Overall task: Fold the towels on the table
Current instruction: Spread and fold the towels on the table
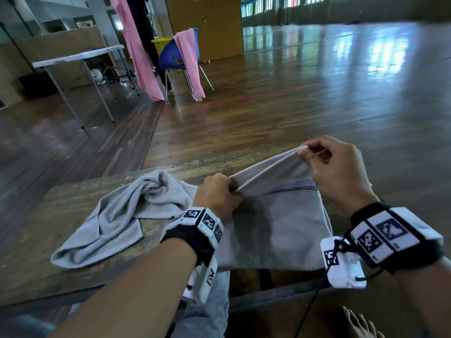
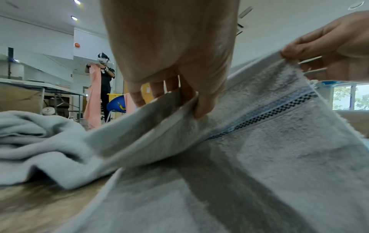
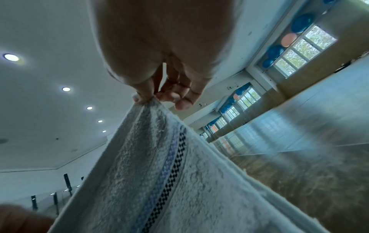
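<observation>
A grey towel with a blue and checked stripe lies on the wooden table, its near part hanging over the front edge. My left hand pinches the towel's upper edge at the left. My right hand pinches the same edge at its right corner and holds it lifted above the table. The edge is stretched between both hands. In the left wrist view the towel slopes up to my left hand. In the right wrist view my right hand holds the towel corner. A second grey towel lies crumpled at the left.
Beyond the table is open wooden floor. A white folding table stands at the far left. A blue chair draped with a pink towel stands behind, and another person holds up a pink towel there.
</observation>
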Demonstrator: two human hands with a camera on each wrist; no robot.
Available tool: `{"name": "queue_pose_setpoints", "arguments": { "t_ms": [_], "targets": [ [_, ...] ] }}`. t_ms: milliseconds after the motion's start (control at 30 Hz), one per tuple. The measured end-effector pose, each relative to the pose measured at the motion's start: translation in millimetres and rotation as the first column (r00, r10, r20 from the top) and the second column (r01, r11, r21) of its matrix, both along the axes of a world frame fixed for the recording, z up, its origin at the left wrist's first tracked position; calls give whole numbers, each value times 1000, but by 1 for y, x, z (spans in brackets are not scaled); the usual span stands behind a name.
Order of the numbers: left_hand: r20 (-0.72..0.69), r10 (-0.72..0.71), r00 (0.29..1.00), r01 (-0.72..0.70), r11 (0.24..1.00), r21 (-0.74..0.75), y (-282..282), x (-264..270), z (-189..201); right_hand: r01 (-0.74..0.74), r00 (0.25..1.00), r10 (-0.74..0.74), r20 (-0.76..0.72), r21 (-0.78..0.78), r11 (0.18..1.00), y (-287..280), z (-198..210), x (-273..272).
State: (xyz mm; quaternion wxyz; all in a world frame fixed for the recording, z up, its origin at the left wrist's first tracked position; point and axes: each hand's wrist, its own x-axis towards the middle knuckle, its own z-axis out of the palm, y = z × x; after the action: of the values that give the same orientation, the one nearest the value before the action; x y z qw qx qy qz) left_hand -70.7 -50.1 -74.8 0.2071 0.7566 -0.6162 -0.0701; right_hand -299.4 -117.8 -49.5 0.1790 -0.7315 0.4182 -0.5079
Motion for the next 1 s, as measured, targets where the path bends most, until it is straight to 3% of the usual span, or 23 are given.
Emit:
{"name": "queue_pose_setpoints", "arguments": {
  "t_ms": [100,267,567,833,1000],
  "targets": [
    [35,23,999,-25,998,62,6,19,1,122,992,-121,-31,28,992,-11,-2,-11],
    [47,71,996,-73,997,40,12,48,10,244,968,-233,-94,140,960,-33,-6,-34],
    [-140,-99,985,89,993,-81,14,60,24,280,950,-230,-213,245,928,-46,-14,-46],
    [-140,-120,983,89,974,-211,8,72,15,283,942,-205,-267,299,911,-53,-17,-41],
    [-139,-130,982,100,974,-205,0,71,8,284,932,-187,-311,306,909,-63,-24,-36]
  ]
}}
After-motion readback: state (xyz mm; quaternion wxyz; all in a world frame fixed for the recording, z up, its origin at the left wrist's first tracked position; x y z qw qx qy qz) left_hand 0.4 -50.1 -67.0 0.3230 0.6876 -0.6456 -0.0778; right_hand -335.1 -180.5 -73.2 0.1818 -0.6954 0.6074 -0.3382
